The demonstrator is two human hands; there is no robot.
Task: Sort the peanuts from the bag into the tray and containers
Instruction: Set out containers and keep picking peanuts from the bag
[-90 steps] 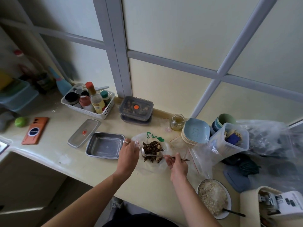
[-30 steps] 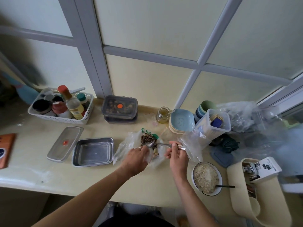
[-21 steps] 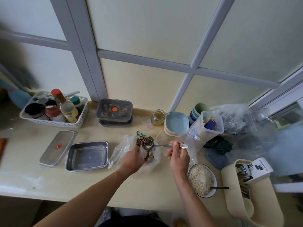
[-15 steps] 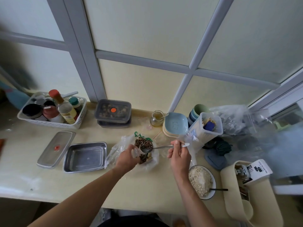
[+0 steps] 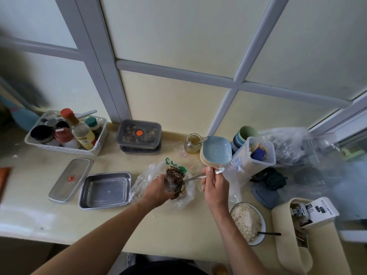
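A clear plastic bag (image 5: 143, 180) lies open on the cream counter, holding dark strips and a few pale peanuts (image 5: 183, 189). My left hand (image 5: 157, 190) grips the bag's edge at its left side. My right hand (image 5: 215, 185) holds a metal spoon (image 5: 195, 177) by its handle, the bowl dipped into the bag's contents. An empty steel tray (image 5: 105, 190) sits just left of the bag, its steel lid (image 5: 70, 179) lying beside it.
A white basket of bottles (image 5: 65, 133) and stacked dark lidded containers (image 5: 139, 135) stand at the back. A jar (image 5: 192, 142), blue plates (image 5: 216, 150), a clear tub (image 5: 255, 155) and plastic bags crowd the right. A bowl of oats (image 5: 246, 222) sits near the front edge.
The spoon has gone down from above the bag into its contents. My left hand has shifted its hold along the bag's edge. The view has swung a little.
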